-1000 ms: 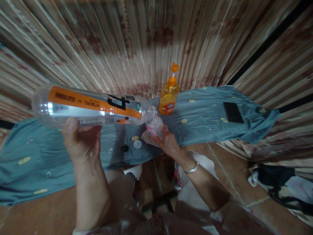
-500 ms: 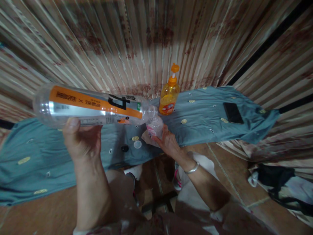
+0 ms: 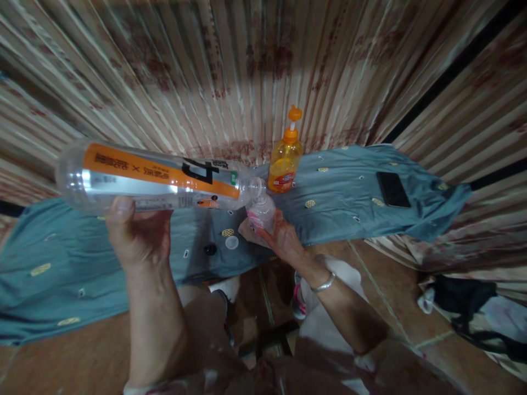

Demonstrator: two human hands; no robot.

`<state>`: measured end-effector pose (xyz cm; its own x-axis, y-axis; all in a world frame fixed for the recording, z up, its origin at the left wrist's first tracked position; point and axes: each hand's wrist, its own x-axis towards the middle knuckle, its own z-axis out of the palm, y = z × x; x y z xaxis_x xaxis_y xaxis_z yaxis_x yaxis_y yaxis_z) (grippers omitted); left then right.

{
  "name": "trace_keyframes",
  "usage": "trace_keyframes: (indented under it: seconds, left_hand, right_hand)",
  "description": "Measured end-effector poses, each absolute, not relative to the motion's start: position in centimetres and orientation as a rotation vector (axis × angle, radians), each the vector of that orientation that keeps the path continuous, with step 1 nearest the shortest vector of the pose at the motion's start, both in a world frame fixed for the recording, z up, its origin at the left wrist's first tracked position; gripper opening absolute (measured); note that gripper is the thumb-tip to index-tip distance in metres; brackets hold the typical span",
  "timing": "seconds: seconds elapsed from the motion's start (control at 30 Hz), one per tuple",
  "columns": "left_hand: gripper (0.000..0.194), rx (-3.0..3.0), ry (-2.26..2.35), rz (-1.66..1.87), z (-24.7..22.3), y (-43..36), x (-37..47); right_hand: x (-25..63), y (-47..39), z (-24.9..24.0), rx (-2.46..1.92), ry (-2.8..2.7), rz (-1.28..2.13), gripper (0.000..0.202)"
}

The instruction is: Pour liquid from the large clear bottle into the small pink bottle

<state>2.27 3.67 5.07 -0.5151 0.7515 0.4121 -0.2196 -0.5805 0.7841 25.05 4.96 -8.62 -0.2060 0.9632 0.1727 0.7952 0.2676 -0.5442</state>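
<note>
A large clear bottle (image 3: 160,178) with an orange and silver label lies nearly level in the air, its mouth pointing right. My left hand (image 3: 138,233) is wrapped round it from below. Its mouth meets the top of a small clear bottle (image 3: 261,213) with pink print, which my right hand (image 3: 284,236) grips from the right. Under the small bottle a pinkish-beige cloth (image 3: 248,232) rests on the blue-green cover. Whether liquid passes between the bottles cannot be made out.
An orange pump bottle (image 3: 285,162) stands behind the small bottle. A black phone (image 3: 393,190) lies at the right on the blue-green cover (image 3: 341,203). A black cap (image 3: 209,249) and clear disc (image 3: 231,242) lie near the front edge. Pleated curtains (image 3: 230,71) hang behind.
</note>
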Motion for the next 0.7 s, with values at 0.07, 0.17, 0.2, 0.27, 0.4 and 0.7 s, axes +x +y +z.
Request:
trace_keyframes:
  seconds: [0.07,0.17,0.2,0.27,0.4,0.7]
  left_hand:
    - [0.076,1.038,0.909,2.112,5.06,3.68,2.25]
    - [0.079,1.046,0.887,2.113,5.08,3.7,2.25]
    - [0.079,1.045,0.883,2.112,5.1,3.7,2.26]
    - [0.079,1.046,0.879,2.11,5.12,3.69,2.32]
    - [0.076,1.028,0.882,2.122,5.08,3.65,2.39]
    - [0.06,1.04,0.88,2.145,4.7,3.74,2.28]
  right_hand:
    - [25.07,4.99,-8.76,-1.556,-2.066,0.45,0.057]
    - [25.11,4.99,-8.74,-1.524,-2.061,0.442,0.057]
    - [25.11,4.97,-8.68,-1.523,-2.059,0.452,0.056]
    - [25.11,4.93,-8.51,-1.53,-2.06,0.484,0.052]
    - [25.08,4.91,-8.25,-1.58,-2.063,0.508,0.053]
    - [25.26,5.01,-8.64,-1.556,-2.068,0.475,0.051]
